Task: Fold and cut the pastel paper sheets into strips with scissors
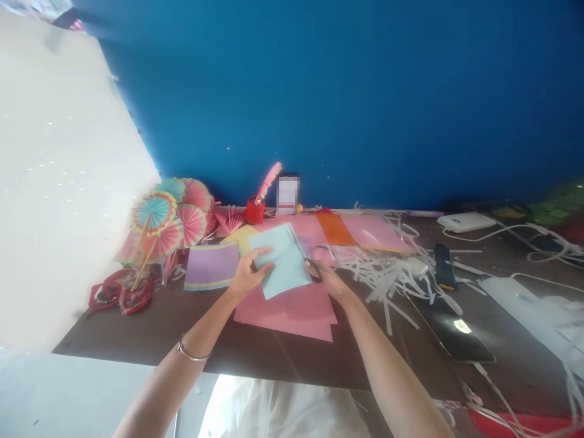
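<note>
My left hand [253, 272] grips the left side of a light blue sheet of paper [283, 264], thumb on top. The sheet is held tilted above pink sheets [292, 313] on the dark table. At its right edge, my right hand [327, 277] is closed on the handles of scissors [314, 267]; the blades lie along the paper's right edge, partly hidden. A purple sheet with a yellow and blue border [212, 266] lies left of my left hand. A yellow sheet [243, 237] shows behind the blue paper.
Folded paper fans [154, 214] stand at the left beside red packets [123, 291]. A red holder [255, 210] stands near the blue wall. White paper strips [383, 271] are heaped right of my right hand. A phone [451, 328], white cables and a white device [466, 221] lie farther right.
</note>
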Demonstrator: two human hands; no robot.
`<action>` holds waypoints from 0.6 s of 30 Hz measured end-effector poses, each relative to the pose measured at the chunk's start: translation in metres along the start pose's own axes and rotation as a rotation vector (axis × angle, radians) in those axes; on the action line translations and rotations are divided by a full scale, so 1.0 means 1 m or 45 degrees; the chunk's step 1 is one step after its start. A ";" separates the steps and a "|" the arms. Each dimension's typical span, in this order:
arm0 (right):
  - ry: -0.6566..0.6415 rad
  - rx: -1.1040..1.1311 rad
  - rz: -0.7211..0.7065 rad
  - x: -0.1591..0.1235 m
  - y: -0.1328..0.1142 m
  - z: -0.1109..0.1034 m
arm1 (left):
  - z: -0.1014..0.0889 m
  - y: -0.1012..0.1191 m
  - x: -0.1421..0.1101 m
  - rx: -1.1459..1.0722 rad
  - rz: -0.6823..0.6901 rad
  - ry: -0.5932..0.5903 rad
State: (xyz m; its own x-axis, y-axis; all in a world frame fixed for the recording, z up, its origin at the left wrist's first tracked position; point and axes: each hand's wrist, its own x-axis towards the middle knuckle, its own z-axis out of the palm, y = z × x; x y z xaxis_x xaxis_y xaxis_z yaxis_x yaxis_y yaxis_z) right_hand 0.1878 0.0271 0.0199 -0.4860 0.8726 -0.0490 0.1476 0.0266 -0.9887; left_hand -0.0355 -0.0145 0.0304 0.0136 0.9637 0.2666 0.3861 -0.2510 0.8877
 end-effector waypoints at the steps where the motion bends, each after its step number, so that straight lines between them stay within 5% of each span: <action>1: 0.009 0.010 0.003 -0.001 -0.001 0.001 | 0.000 -0.001 0.000 -0.005 0.003 -0.004; 18: 0.016 0.029 -0.018 0.000 -0.004 0.004 | 0.000 -0.004 0.001 -0.049 0.058 -0.024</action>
State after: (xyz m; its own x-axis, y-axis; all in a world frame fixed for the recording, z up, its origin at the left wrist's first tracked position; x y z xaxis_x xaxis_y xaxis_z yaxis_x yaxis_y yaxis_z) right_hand 0.1840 0.0250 0.0229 -0.4770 0.8783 -0.0330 0.1211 0.0284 -0.9922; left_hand -0.0369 -0.0124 0.0270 0.0479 0.9527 0.3001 0.3487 -0.2975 0.8888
